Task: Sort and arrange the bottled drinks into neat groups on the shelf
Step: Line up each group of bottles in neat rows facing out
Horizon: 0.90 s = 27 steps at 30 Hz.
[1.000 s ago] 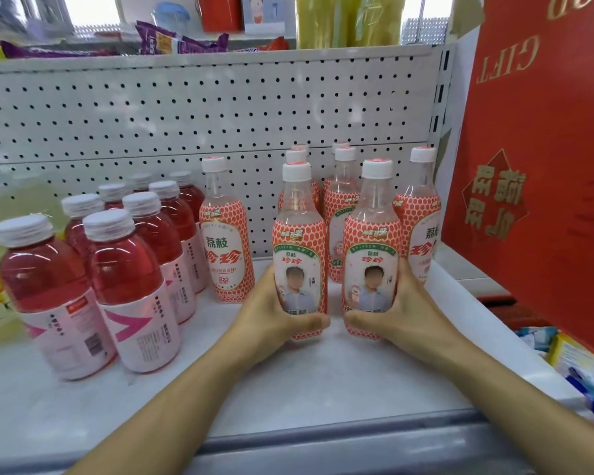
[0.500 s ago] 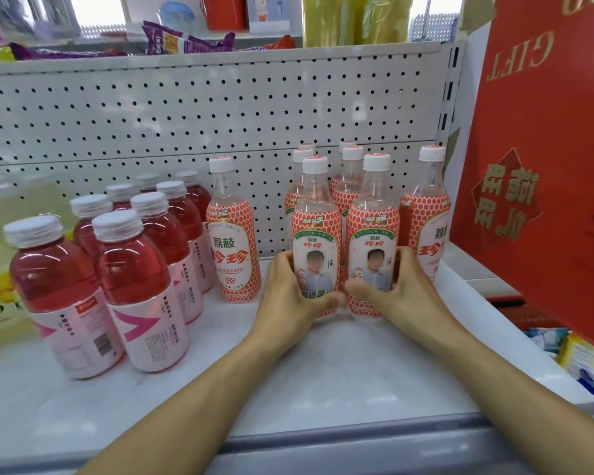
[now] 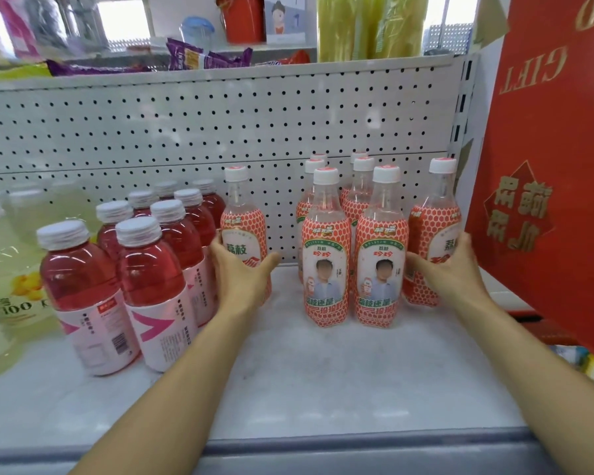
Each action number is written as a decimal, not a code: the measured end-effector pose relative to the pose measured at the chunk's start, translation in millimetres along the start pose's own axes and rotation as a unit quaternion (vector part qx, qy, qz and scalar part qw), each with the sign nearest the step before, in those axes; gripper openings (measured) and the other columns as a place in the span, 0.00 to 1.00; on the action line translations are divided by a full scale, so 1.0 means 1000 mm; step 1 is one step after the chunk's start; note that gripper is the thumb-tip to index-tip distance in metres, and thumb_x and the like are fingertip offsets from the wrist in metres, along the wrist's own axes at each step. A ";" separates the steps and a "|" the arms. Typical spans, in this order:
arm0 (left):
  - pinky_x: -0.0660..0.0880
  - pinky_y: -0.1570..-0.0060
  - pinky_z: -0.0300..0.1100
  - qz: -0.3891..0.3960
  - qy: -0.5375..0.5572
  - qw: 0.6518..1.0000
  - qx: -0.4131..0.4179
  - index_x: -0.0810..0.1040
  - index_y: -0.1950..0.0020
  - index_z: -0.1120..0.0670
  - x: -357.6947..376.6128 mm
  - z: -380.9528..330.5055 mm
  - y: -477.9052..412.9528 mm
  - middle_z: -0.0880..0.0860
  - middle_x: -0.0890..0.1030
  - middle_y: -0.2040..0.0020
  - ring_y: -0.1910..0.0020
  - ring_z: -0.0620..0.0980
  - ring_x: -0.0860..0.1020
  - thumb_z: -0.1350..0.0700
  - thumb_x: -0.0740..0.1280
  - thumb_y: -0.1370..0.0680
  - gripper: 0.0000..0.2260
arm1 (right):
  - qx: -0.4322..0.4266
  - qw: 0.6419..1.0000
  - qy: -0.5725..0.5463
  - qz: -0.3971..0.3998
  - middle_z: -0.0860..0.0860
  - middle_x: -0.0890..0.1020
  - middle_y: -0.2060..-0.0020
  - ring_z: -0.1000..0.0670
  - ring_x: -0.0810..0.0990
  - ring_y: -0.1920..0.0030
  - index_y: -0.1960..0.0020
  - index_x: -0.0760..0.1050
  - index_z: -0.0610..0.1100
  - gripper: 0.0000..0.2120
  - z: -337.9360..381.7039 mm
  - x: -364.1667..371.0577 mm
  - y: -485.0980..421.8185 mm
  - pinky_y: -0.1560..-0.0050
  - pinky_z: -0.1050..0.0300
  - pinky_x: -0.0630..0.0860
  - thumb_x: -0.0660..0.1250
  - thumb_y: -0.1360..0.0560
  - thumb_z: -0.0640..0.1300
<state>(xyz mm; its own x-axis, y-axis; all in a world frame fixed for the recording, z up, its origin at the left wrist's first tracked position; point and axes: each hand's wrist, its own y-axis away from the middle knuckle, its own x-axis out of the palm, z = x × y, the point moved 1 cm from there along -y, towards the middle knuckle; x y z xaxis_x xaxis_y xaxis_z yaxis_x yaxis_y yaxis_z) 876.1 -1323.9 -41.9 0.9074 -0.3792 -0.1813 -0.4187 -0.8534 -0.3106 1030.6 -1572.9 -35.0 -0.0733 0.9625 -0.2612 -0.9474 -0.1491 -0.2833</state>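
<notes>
Head view: I read this as the gathering step for the honeycomb-sleeved drinks. The left hand [image 3: 242, 279] wraps fingers and thumb round the lower body of the stray bottle [image 3: 242, 231], which stands alone just beside the red drinks [image 3: 148, 279]; whether it touches them I cannot tell. The right hand [image 3: 451, 265] grips the end bottle [image 3: 432, 228] the same way, thumb tucked between it and the front pair [image 3: 326, 258], fingers on its far side near the gift box [image 3: 546, 149]. The front pair stands upright and close together between the two hands, with more of the same kind lined up behind, towards the back panel [image 3: 220, 125]; a bare strip of shelf [image 3: 323, 371] separates the stray bottle from that cluster. Next, I judge, the stray bottle wants sliding right across the gap, kept upright, until it meets the cluster; the end bottle wants drawing in left to square the row; both are tall and narrow, so low, steady holds matter.
</notes>
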 end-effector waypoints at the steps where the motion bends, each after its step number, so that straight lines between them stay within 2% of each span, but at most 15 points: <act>1: 0.70 0.32 0.54 -0.001 -0.001 1.000 -0.020 0.60 0.27 0.54 0.000 0.001 -0.003 0.55 0.72 0.33 0.34 0.55 0.72 0.52 0.80 0.32 0.40 | 0.005 1.000 0.001 -0.002 0.44 0.74 0.36 0.44 0.75 0.37 0.29 0.60 0.42 0.41 -0.001 0.000 0.000 0.40 0.47 0.72 0.80 0.33 0.47; 4: 0.74 0.38 0.52 0.021 -0.017 0.999 -0.029 0.65 0.33 0.54 -0.006 -0.001 0.002 0.54 0.76 0.39 0.39 0.55 0.76 0.52 0.80 0.31 0.34 | 0.017 1.000 0.019 0.014 0.46 0.75 0.40 0.46 0.76 0.42 0.32 0.62 0.43 0.38 -0.002 -0.007 0.002 0.40 0.45 0.74 0.80 0.34 0.47; 8: 0.74 0.48 0.47 0.083 -0.010 0.996 -0.014 0.66 0.33 0.51 -0.029 -0.011 0.038 0.49 0.78 0.43 0.46 0.49 0.78 0.53 0.79 0.29 0.31 | 0.028 0.999 0.007 0.043 0.48 0.77 0.44 0.46 0.79 0.45 0.34 0.64 0.45 0.39 0.002 -0.024 0.022 0.45 0.47 0.76 0.82 0.37 0.47; 11: 0.74 0.50 0.45 0.091 0.003 0.996 -0.004 0.65 0.33 0.49 -0.042 -0.020 0.068 0.48 0.79 0.43 0.46 0.48 0.79 0.54 0.79 0.30 0.32 | 0.007 0.999 -0.010 0.042 0.51 0.75 0.46 0.48 0.76 0.46 0.34 0.61 0.46 0.36 0.006 -0.036 0.049 0.47 0.49 0.73 0.80 0.34 0.43; 13: 0.74 0.51 0.44 0.105 0.007 0.994 -0.007 0.62 0.31 0.47 -0.047 -0.025 0.088 0.48 0.78 0.42 0.45 0.48 0.79 0.56 0.79 0.30 0.34 | -0.004 0.997 -0.027 0.066 0.53 0.74 0.44 0.49 0.75 0.44 0.30 0.59 0.49 0.38 0.009 -0.043 0.068 0.44 0.48 0.73 0.78 0.31 0.41; 16: 0.72 0.55 0.33 0.152 -0.021 0.988 0.012 0.58 0.28 0.40 -0.058 -0.029 0.118 0.42 0.75 0.40 0.45 0.40 0.77 0.60 0.77 0.29 0.39 | -0.021 0.993 -0.025 0.111 0.53 0.73 0.38 0.53 0.76 0.44 0.24 0.55 0.55 0.42 0.008 -0.053 0.095 0.44 0.50 0.71 0.75 0.29 0.39; 18: 0.71 0.53 0.33 0.163 -0.047 0.985 0.040 0.57 0.26 0.38 -0.069 -0.030 0.134 0.40 0.74 0.41 0.45 0.37 0.75 0.59 0.77 0.30 0.41 | -0.055 0.993 0.021 0.106 0.53 0.72 0.36 0.52 0.74 0.40 0.24 0.54 0.60 0.44 0.004 -0.061 0.108 0.41 0.49 0.73 0.76 0.30 0.43; 19: 0.71 0.52 0.35 0.157 -0.055 0.985 0.046 0.59 0.26 0.40 -0.073 -0.030 0.137 0.42 0.75 0.42 0.45 0.39 0.76 0.58 0.78 0.30 0.40 | -0.076 0.992 0.033 0.093 0.53 0.73 0.37 0.52 0.74 0.40 0.24 0.55 0.61 0.45 0.002 -0.065 0.112 0.43 0.52 0.73 0.78 0.32 0.48; 21: 0.73 0.50 0.39 0.147 -0.056 0.987 0.031 0.63 0.27 0.44 -0.079 -0.028 0.138 0.47 0.76 0.45 0.46 0.44 0.76 0.57 0.79 0.32 0.39 | -0.088 0.994 0.019 0.069 0.53 0.74 0.43 0.54 0.74 0.46 0.27 0.60 0.58 0.46 0.000 -0.071 0.117 0.52 0.59 0.70 0.78 0.39 0.60; 23: 0.74 0.43 0.42 0.173 -0.061 0.983 0.014 0.63 0.26 0.45 -0.078 -0.029 0.133 0.46 0.76 0.42 0.44 0.43 0.76 0.56 0.81 0.34 0.42 | -0.081 0.994 0.002 0.075 0.54 0.73 0.46 0.54 0.73 0.47 0.28 0.62 0.58 0.48 0.001 -0.071 0.118 0.52 0.58 0.70 0.76 0.43 0.68; 25: 0.74 0.39 0.45 0.234 -0.041 0.971 -0.007 0.62 0.26 0.45 -0.070 -0.030 0.124 0.45 0.77 0.39 0.41 0.44 0.77 0.58 0.81 0.35 0.43 | -0.063 0.990 -0.011 0.127 0.55 0.73 0.39 0.53 0.74 0.41 0.27 0.60 0.58 0.47 0.004 -0.066 0.117 0.43 0.52 0.74 0.80 0.39 0.63; 26: 0.76 0.40 0.45 0.268 -0.030 0.963 -0.017 0.64 0.27 0.45 -0.065 -0.031 0.120 0.46 0.80 0.39 0.42 0.44 0.80 0.61 0.81 0.34 0.41 | -0.052 0.985 -0.025 0.164 0.55 0.73 0.36 0.54 0.76 0.39 0.28 0.61 0.59 0.44 0.007 -0.063 0.117 0.41 0.53 0.76 0.80 0.37 0.57; 27: 0.77 0.41 0.47 0.296 -0.024 0.955 -0.022 0.66 0.29 0.45 -0.060 -0.031 0.117 0.46 0.82 0.41 0.45 0.44 0.82 0.63 0.80 0.34 0.39 | -0.042 0.978 -0.042 0.198 0.56 0.75 0.36 0.57 0.78 0.41 0.31 0.63 0.61 0.39 0.010 -0.059 0.117 0.45 0.58 0.78 0.80 0.35 0.50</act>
<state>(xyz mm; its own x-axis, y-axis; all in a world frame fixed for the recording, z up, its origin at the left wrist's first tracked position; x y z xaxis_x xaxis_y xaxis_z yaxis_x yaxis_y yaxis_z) 773.3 -1412.1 -38.5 0.5098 -0.7830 -0.3562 -0.8541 -0.5102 -0.1009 920.7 -1644.8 -44.0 -0.4577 0.8405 -0.2898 -0.8108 -0.5284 -0.2518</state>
